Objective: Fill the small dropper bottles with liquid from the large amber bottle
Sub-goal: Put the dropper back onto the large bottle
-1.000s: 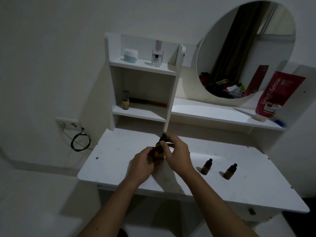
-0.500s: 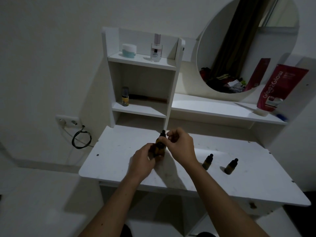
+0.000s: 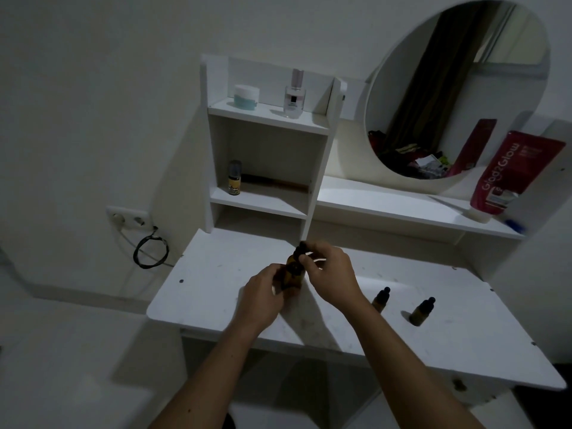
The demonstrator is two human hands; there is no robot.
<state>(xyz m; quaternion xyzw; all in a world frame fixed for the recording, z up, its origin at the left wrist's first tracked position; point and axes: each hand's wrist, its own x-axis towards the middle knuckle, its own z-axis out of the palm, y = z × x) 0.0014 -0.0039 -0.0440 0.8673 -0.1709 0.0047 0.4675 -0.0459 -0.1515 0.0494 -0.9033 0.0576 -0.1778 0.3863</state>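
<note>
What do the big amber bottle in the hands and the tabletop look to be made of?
Large amber bottle: see-through brown body, glass or clear plastic, cannot tell which; its dropper cap looks matte black, probably rubber or plastic. Tabletop: flat white board with a smooth coated finish, scuffed and speckled with dark marks, likely laminated wood board.

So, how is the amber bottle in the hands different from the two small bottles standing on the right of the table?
The large amber bottle is clearly bigger than the two small dropper bottles. It is held: the left hand grips its body and the right hand pinches its cap, while the small ones stand untouched. All three are amber, upright, with black dropper caps.
</note>
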